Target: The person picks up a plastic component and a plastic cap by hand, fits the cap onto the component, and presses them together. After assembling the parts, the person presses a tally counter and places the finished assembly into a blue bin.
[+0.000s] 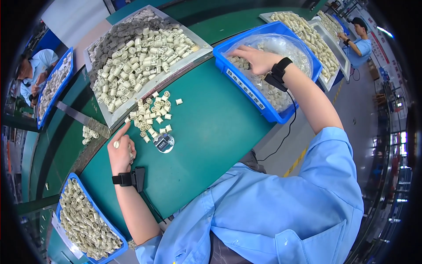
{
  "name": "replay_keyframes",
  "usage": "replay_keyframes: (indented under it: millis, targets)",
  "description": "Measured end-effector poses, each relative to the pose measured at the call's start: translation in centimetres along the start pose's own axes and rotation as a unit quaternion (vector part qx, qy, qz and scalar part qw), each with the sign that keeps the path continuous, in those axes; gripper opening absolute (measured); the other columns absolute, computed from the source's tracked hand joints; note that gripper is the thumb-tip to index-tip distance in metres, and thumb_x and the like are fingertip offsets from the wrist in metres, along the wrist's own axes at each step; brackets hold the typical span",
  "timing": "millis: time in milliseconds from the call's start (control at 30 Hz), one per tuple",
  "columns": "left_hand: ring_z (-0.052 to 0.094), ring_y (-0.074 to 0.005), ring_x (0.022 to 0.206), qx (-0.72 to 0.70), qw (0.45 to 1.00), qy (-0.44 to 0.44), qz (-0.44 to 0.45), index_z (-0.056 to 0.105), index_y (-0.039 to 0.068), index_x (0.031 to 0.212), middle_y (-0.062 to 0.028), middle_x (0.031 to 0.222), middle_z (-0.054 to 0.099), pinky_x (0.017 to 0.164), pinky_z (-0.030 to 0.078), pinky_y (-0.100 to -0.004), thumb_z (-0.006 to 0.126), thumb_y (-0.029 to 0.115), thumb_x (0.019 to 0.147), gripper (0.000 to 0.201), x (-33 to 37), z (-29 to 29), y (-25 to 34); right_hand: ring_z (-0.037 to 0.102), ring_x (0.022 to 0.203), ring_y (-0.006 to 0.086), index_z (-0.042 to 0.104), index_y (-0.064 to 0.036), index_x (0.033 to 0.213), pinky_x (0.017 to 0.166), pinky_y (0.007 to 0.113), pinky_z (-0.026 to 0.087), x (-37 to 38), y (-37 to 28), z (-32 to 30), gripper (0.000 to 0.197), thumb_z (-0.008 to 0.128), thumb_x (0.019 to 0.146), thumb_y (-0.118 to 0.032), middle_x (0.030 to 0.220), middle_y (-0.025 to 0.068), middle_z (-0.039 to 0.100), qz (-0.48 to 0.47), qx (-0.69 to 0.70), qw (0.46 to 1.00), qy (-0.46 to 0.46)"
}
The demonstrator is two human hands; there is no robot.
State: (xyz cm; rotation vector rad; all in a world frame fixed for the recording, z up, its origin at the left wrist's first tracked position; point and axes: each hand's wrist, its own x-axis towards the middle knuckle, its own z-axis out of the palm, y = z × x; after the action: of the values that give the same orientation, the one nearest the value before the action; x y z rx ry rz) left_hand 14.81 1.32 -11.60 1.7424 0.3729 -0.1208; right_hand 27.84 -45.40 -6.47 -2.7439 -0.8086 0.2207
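Note:
My left hand (121,149) is beside a loose pile of small cream plastic sockets (154,112) on the green worktable (211,110). Its index finger reaches out to the pile's edge, and the other fingers are curled around a cream plastic socket (116,144). My right hand (259,60) reaches into a blue bin (246,94) lined with a clear plastic bag (303,57). Its fingers are stretched apart over the pale parts inside, and nothing shows clearly in its grasp. Next to the pile stands a small dark device on a round base (164,142).
A large tray (151,86) heaped with cream and grey parts is beyond the pile. Blue bins of parts sit at the lower left (118,244) and upper left (69,75). A cable (288,137) hangs from my right wristband. Two co-workers (362,44) work farther off.

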Motion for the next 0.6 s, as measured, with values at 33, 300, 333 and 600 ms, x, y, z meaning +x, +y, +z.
replay_keyframes:
  millis: [33,300,333,600]
  targets:
    - [0.041,-0.0069,0.041,-0.033,0.999,-0.017,0.014,0.057,0.0,0.129,-0.0001,0.056,0.049,0.035,0.029,-0.0224,0.044,0.009,0.092,0.041,-0.3,-0.6,-0.4,0.046,0.12,0.0414,0.045,-0.0074,0.134,0.098,0.044,0.042,-0.1,-0.6,-0.3,0.075,0.058,0.061,0.003,0.125,0.0199,0.048,0.002,-0.009,0.999,-0.035]
    - [0.038,-0.0077,0.04,-0.158,0.984,-0.067,0.052,0.054,-0.004,0.131,-0.0008,0.055,0.045,0.036,0.032,-0.022,0.041,0.009,0.092,0.043,-0.3,-2.2,-1.1,0.044,0.118,0.0433,0.038,-0.0078,0.135,0.099,0.046,0.042,0.2,-1.8,0.7,0.076,0.069,0.066,-0.015,0.123,0.0208,0.047,-0.028,-0.135,0.989,-0.061]
    - [0.038,-0.0079,0.04,-0.16,0.983,-0.075,0.056,0.053,-0.005,0.131,-0.0009,0.055,0.045,0.036,0.032,-0.0219,0.04,0.009,0.093,0.043,-0.3,-2.3,-1.1,0.044,0.118,0.043,0.039,-0.0076,0.134,0.098,0.046,0.043,0.1,-1.2,1.6,0.073,0.069,0.068,-0.018,0.122,0.0209,0.047,-0.057,-0.125,0.99,-0.025]
    - [0.035,-0.0076,0.04,-0.161,0.982,-0.071,0.063,0.051,-0.007,0.131,-0.0014,0.057,0.042,0.035,0.031,-0.0213,0.04,0.012,0.094,0.044,0.0,-2.5,-1.7,0.057,0.104,0.0377,0.045,-0.0151,0.128,0.084,0.048,0.05,1.2,-1.2,4.0,0.056,0.067,0.078,-0.029,0.111,0.0164,0.056,0.001,-0.119,0.992,0.05]
